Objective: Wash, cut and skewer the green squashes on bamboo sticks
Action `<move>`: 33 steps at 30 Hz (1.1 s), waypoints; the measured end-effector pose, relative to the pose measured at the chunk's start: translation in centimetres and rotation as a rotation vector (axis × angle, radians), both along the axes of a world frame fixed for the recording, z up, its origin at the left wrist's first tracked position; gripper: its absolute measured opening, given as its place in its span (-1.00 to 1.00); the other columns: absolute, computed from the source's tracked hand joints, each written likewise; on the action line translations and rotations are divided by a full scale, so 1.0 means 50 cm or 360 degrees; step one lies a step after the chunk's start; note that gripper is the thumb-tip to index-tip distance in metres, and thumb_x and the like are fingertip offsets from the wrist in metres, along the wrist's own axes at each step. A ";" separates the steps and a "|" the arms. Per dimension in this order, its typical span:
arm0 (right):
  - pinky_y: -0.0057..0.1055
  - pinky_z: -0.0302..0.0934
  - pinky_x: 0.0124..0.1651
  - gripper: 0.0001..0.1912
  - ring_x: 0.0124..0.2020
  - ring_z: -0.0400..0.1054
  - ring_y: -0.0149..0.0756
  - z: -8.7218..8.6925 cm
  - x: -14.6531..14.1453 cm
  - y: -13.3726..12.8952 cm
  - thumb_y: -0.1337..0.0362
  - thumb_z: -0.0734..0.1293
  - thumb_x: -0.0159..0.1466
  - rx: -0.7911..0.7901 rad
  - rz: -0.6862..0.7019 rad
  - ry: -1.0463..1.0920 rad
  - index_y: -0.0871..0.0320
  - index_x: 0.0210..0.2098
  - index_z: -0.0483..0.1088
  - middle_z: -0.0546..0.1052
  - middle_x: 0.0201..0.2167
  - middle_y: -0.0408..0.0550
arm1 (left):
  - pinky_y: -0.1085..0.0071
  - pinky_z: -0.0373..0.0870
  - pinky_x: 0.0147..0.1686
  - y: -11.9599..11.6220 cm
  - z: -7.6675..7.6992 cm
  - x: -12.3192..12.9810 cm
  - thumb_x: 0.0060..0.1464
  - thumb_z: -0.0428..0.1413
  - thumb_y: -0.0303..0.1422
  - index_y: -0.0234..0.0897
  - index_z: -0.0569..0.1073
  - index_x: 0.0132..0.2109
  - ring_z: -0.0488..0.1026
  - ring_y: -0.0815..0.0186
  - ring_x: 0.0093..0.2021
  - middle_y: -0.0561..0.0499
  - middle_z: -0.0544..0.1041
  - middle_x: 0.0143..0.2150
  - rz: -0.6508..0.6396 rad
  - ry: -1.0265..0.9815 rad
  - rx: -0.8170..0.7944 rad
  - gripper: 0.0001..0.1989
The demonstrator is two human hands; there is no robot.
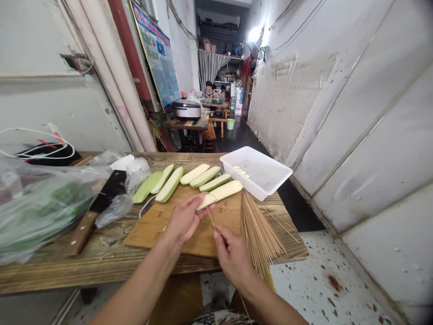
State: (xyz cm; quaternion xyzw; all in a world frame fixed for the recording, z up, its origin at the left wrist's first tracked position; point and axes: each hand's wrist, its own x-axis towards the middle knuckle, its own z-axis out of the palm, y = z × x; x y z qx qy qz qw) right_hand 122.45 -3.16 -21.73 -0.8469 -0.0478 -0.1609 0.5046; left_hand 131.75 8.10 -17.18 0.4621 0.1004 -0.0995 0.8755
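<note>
Between the fingers of my left hand (184, 219) is a pale green-skinned eggplant slice (206, 202), cut face up. My right hand (232, 253) is closed on a thin bamboo skewer (211, 217), whose tip meets the near edge of the slice; how deep it goes in I cannot tell. Both hands are above a wooden cutting board (162, 228). Along the board's far side lie several more long slices, one of them a pale eggplant slice (228, 191) just beyond my left fingers. A fanned bundle of bamboo skewers (260, 234) rests right of the board.
A white plastic tub (260, 171) stands at the table's back right corner. At left lie a cleaver (96, 210) and a plastic bag (43, 203) with something green inside. Farther back, a person (209, 91) sits behind a table, and an electric cooker (186, 109) stands on another.
</note>
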 end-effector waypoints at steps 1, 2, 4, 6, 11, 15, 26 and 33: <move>-0.41 0.35 -0.26 -0.64 -0.40 0.47 -0.27 0.000 0.005 0.002 0.27 0.14 0.31 0.0008 -0.0012 -0.0016 0.21 -0.07 0.50 0.59 -0.41 0.03 | 0.42 0.56 -0.25 0.001 -0.001 0.001 0.11 0.06 -0.60 -0.50 0.54 -0.34 0.55 0.32 -0.30 -0.15 0.59 -0.29 -0.0004 -0.0002 0.0004 -0.84; -0.40 0.36 -0.23 -0.64 -0.39 0.48 -0.27 -0.001 0.009 0.004 0.28 0.13 0.31 0.0012 -0.0021 -0.0029 0.21 -0.08 0.50 0.59 -0.41 0.03 | 0.42 0.56 -0.24 0.001 -0.001 0.002 0.10 0.06 -0.60 -0.50 0.54 -0.34 0.55 0.32 -0.29 -0.15 0.59 -0.29 -0.0008 -0.0004 0.0009 -0.84; -0.38 0.36 -0.20 -0.63 -0.38 0.49 -0.26 -0.001 0.014 0.007 0.28 0.12 0.31 0.0010 -0.0026 -0.0037 0.22 -0.10 0.51 0.59 -0.43 0.04 | 0.40 0.56 -0.22 0.003 -0.001 0.005 0.10 0.06 -0.60 -0.49 0.54 -0.35 0.55 0.32 -0.29 -0.16 0.59 -0.29 -0.0008 -0.0003 0.0020 -0.84; -0.40 0.37 -0.22 -0.63 -0.37 0.49 -0.26 0.000 0.016 0.009 0.29 0.11 0.31 0.0012 -0.0006 -0.0028 0.22 -0.11 0.51 0.58 -0.44 0.03 | 0.38 0.56 -0.21 0.003 0.000 0.007 0.09 0.06 -0.60 -0.49 0.54 -0.36 0.55 0.31 -0.30 -0.16 0.59 -0.30 0.0001 0.0005 0.0032 -0.84; -0.41 0.37 -0.20 -0.63 -0.34 0.49 -0.26 -0.002 0.019 0.012 0.29 0.10 0.31 0.0027 0.0006 -0.0016 0.21 -0.11 0.50 0.57 -0.44 0.03 | 0.37 0.56 -0.21 0.002 -0.003 0.007 0.08 0.07 -0.60 -0.50 0.55 -0.35 0.54 0.32 -0.29 -0.16 0.58 -0.29 -0.0006 0.0000 0.0047 -0.85; -0.39 0.37 -0.18 -0.62 -0.34 0.49 -0.25 -0.006 0.019 0.014 0.29 0.10 0.30 0.0050 -0.0011 0.0021 0.23 -0.09 0.50 0.56 -0.47 0.02 | 0.39 0.56 -0.24 0.001 -0.006 0.006 0.10 0.06 -0.60 -0.49 0.55 -0.35 0.53 0.31 -0.28 -0.16 0.58 -0.28 -0.0031 0.0010 0.0055 -0.83; -0.44 0.35 -0.23 -0.63 -0.59 0.32 -0.37 -0.011 0.020 0.018 0.30 0.11 0.29 0.0059 -0.0035 -0.0010 0.22 -0.09 0.49 0.49 -0.56 -0.08 | 0.38 0.55 -0.24 -0.001 -0.006 0.002 0.04 0.11 -0.59 -0.47 0.56 -0.38 0.53 0.29 -0.27 -0.16 0.59 -0.26 -0.0080 0.0011 0.0076 -0.87; -0.44 0.35 -0.26 -0.63 -0.65 0.21 -0.39 -0.018 0.024 0.019 0.30 0.09 0.31 0.0088 -0.0035 -0.0032 0.22 -0.12 0.49 0.47 -0.59 -0.10 | 0.36 0.56 -0.23 -0.006 -0.010 0.000 0.04 0.10 -0.60 -0.48 0.55 -0.38 0.55 0.29 -0.31 -0.17 0.59 -0.30 -0.0106 0.0052 0.0081 -0.88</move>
